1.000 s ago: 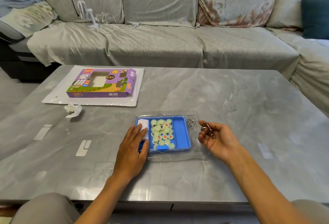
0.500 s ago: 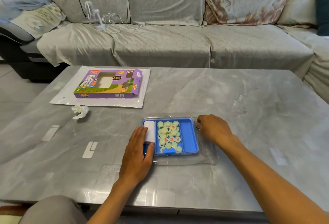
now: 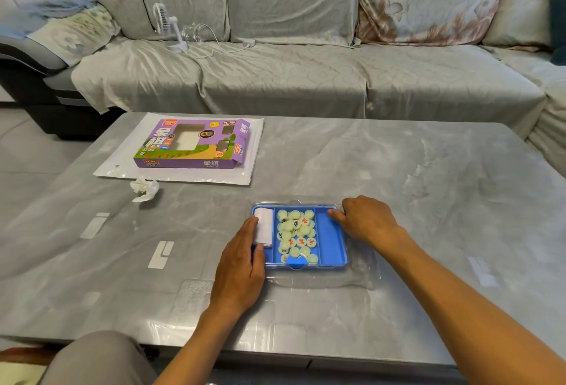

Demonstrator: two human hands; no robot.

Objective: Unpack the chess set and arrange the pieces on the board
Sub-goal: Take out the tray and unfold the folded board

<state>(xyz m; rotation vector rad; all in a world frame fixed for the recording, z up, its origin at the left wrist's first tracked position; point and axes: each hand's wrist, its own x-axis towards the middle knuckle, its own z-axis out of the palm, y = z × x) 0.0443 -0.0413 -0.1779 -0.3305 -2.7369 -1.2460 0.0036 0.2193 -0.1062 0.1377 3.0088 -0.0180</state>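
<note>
- Two hands bracketed the blue tray (image 3: 332, 242), which lay on a clear plastic sleeve (image 3: 361, 277) at the near middle of the bench (image 3: 428, 188).
- Left hand (image 3: 240, 265) lay flat with straight fingers against the tray's left edge, its fingertips touching the white folded sheet (image 3: 264, 227) in the left compartment; it gripped nothing.
- Right hand (image 3: 366, 221) rested on the tray's far right corner with fingers curled over the rim. Whether it pinched the rim, the sleeve or some small item could not be told.
- Round pale chess pieces (image 3: 296, 236), marked in red and black, sat heaped in the tray's middle compartment; the right compartment showed only bare blue.
- Recommended procedure: keep the left hand steadying the tray, lift the folded sheet out first (probably the board), spread it flat, then transfer pieces.
- Caution: the pieces were loose and light; any tilt of the tray would likely spill them. The slick sleeve under the tray could let it slide.
- Beyond the tray to its left lay the purple box (image 3: 191, 146) on a white flat bag (image 3: 183, 178), with a crumpled tissue (image 3: 144, 189) nearer; all stood well apart from the tray.
- Behind the bench, a small fan (image 3: 167, 25) stood on the sofa (image 3: 306, 78).
</note>
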